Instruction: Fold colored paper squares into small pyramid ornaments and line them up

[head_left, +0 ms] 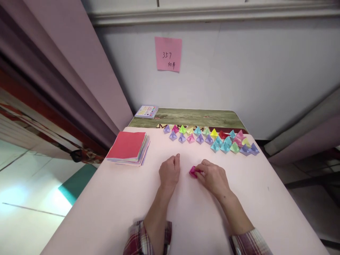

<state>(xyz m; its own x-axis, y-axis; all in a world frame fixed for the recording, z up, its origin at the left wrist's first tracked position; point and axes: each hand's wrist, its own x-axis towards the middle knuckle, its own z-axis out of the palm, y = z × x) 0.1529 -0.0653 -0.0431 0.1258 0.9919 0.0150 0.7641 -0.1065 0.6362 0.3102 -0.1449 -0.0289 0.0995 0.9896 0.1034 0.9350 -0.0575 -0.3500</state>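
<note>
Between the thumb and fingertips of my right hand [214,177] is a small magenta folded paper boat [192,172], held just above or on the table; the fingers cover part of it. To its left, my left hand [169,171] is closed, fingers curled in and thumb laid along the top, with nothing showing in it. A gap separates this hand from the magenta piece. Beyond both hands stand rows of small folded paper boats in several colours, among them a lilac one [200,139], a yellow one [214,133] and a teal one [225,147].
A stack of coloured paper squares [127,146], red on top, lies on the left of the pale pink table cover [101,212]. A printed packet [147,111] rests at the far left corner. Behind the table, a pink note [168,53] hangs on the wall.
</note>
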